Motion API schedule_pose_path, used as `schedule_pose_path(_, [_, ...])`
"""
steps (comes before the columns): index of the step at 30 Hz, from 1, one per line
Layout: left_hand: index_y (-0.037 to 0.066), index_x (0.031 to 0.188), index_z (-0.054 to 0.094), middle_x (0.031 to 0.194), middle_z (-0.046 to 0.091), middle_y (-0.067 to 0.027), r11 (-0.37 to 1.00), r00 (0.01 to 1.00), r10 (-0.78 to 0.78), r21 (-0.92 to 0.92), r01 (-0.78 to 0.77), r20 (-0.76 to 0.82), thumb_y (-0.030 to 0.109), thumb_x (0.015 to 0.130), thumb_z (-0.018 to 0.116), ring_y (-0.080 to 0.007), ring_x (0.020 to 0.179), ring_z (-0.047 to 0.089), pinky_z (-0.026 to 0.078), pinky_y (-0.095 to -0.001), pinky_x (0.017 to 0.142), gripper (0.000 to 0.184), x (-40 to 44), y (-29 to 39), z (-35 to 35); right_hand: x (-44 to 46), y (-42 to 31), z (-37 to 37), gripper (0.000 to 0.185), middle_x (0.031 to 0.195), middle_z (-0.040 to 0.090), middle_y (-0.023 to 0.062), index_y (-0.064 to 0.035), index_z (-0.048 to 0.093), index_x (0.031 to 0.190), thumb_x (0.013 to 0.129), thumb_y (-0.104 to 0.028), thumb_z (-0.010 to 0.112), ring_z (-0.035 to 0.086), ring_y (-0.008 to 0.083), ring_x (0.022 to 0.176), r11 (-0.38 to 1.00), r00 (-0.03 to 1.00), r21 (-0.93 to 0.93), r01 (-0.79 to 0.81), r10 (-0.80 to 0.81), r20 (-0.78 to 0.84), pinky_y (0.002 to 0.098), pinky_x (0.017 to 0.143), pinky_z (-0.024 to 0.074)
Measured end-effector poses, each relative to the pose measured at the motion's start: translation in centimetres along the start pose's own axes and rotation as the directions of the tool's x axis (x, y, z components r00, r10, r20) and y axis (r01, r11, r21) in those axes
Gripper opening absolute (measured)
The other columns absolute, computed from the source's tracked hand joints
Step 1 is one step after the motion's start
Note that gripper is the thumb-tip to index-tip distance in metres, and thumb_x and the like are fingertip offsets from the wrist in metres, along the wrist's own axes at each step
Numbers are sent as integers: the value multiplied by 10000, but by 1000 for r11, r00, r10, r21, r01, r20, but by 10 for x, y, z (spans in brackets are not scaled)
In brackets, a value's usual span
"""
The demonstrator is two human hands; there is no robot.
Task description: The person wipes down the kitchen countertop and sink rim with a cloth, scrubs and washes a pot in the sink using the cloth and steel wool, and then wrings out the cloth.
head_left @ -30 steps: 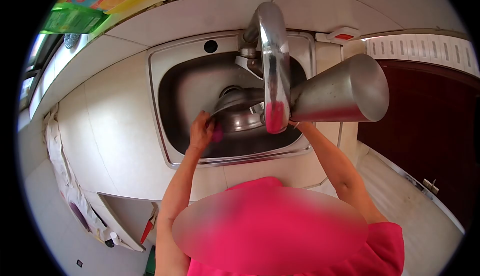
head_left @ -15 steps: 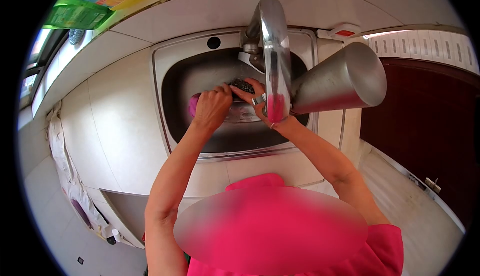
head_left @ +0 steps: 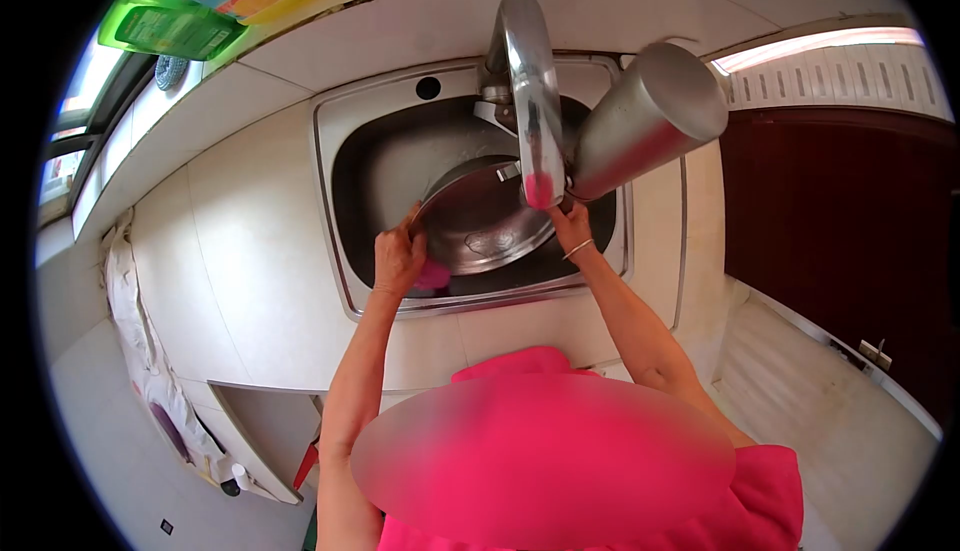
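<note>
A round, shallow metal pan (head_left: 490, 236) is held tilted inside the steel sink (head_left: 345, 286), its shiny inner side facing up with a wet patch low on it. My left hand (head_left: 398, 259) is closed on the pan's left rim. A pink-purple piece (head_left: 432, 276), its kind unclear, shows just beside that hand's fingers. On the right, my right hand (head_left: 572, 227) grips the opposite rim, partly behind the faucet spout. The chrome faucet (head_left: 532, 91) arches over the pan and covers part of it. A small silver piece (head_left: 508, 171) shows at the pan's far edge.
A large metal cylinder (head_left: 655, 116) juts out right of the faucet, over the sink's edge. Green and yellow packages (head_left: 175, 29) stand on the ledge at upper left. Tiled counter (head_left: 260, 281) surrounds the sink, and a dark red panel (head_left: 830, 221) is at right.
My hands were close together over a dark speckled thing in the sink. Now they are apart at the pan's two sides, and the pan is tilted into view. The speckled thing no longer shows.
</note>
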State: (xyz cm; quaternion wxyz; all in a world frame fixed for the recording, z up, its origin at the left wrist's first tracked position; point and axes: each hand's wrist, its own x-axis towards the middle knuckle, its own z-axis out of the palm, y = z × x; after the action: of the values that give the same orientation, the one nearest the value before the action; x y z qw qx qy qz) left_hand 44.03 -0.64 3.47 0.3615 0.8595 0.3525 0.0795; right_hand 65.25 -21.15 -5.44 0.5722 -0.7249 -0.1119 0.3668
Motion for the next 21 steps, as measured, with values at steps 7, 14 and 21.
schedule_pose_path(7, [-36, 867, 622, 612, 547, -245, 997, 997, -48, -68, 45, -54, 120, 787, 547, -393, 554, 568, 441, -432, 537, 190, -9, -7, 13, 27, -15, -8, 148, 646, 548, -12, 34, 623, 834, 812, -111, 633, 428, 54, 590, 979, 979, -2, 204, -204, -14, 240, 518, 352])
schedule_pose_path(14, [-92, 790, 567, 562, 538, -162, 880, 930, -349, -303, 367, 114, 101, 723, 549, -170, 547, 548, 425, -345, 535, 205, -16, -27, -1, -2, -50, -2, 190, 667, 557, -4, 32, 647, 898, 828, -145, 635, 440, 51, 611, 999, 999, 11, 50, -50, -4, 234, 527, 357])
schedule_pose_path(21, [-76, 912, 585, 732, 615, -84, 745, 898, -367, -500, 441, 244, 29, 700, 526, -139, 632, 549, 443, -285, 592, 244, -23, -29, -9, -12, -24, -20, 223, 847, 652, 70, 3, 662, 993, 846, -163, 634, 568, 109, 758, 955, 912, -155, 253, -289, -290, 236, 696, 451])
